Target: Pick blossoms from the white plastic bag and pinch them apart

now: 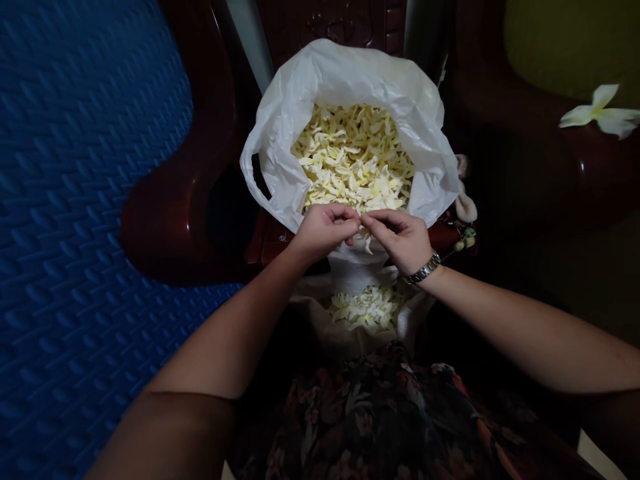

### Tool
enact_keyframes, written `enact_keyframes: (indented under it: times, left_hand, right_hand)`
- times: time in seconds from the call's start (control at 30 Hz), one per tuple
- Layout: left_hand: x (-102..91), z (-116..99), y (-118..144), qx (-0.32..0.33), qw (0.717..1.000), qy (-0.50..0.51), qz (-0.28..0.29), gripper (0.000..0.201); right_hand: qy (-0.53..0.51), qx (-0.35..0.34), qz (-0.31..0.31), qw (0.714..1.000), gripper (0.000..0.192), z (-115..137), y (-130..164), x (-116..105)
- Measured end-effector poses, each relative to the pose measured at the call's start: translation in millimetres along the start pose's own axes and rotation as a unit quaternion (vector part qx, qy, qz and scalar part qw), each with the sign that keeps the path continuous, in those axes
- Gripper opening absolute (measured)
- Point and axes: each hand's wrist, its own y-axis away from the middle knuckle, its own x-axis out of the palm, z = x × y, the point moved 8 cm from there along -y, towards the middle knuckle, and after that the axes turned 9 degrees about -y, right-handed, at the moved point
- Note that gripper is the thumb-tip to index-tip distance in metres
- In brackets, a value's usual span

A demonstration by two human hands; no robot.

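My left hand point(326, 231) and my right hand point(404, 239) meet fingertip to fingertip over the near rim of a white plastic bag point(345, 67). Both are closed in a pinch on a small white flower point(369, 244), whose petals hang below my right fingers; its upper part is hidden by the fingertips. Inside the bag lies a heap of pale yellow-white flowers point(353, 160). Below my hands, a second whitish bag point(320, 327) sits near my lap with more white flowers point(367, 308) in it. A metal watch point(423, 268) is on my right wrist.
The upper bag rests on a dark red carved wooden chair point(330, 20). A curved wooden armrest point(155, 213) stands at left, beside a blue textured mat point(75, 267). At right, a single white flower point(603, 113) lies on dark wood. Small trinkets point(466, 208) hang beside the bag.
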Motion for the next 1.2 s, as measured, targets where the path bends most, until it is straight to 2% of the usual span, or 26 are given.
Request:
enact_keyframes:
  times: [0.2, 0.4, 0.63, 0.77, 0.87, 0.93, 1.07, 1.2]
  left_hand:
    - [0.0, -2, 0, 0.016, 1.000, -0.001, -0.006, 0.006]
    - [2.0, -1, 1, -0.011, 1.000, 0.007, -0.007, 0.006]
    - [2.5, 4, 3, -0.037, 0.999, 0.024, -0.003, 0.007]
    - [1.0, 6, 2, -0.020, 0.999, 0.031, -0.008, 0.008]
    - [0.1, 6, 1, -0.021, 0.999, 0.038, -0.017, 0.009]
    - [-1.3, 6, 1, -0.022, 0.999, 0.034, -0.027, 0.009]
    - [-9.3, 2, 0, -0.009, 0.998, 0.020, -0.057, 0.010]
    - [-22.4, -1, 1, 0.016, 0.996, 0.021, -0.086, 0.010]
  right_hand:
    - [0.083, -0.073, 0.010, 0.994, 0.017, 11, -2, -1]
    - [0.139, -0.110, 0.020, 0.984, 0.020, 14, -3, -1]
    - [0.229, -0.220, 0.075, 0.945, 0.023, 23, 0, 8]
    - [0.242, -0.239, 0.109, 0.934, 0.026, 28, 1, 12]
    - [0.220, -0.204, 0.111, 0.947, 0.024, 28, 0, 13]
    - [0.188, -0.155, 0.081, 0.967, 0.021, 25, -2, 8]
    - [0.089, -0.030, -0.016, 0.995, 0.017, 7, -13, -14]
    - [-0.003, 0.047, -0.141, 0.989, 0.012, -15, -32, -49]
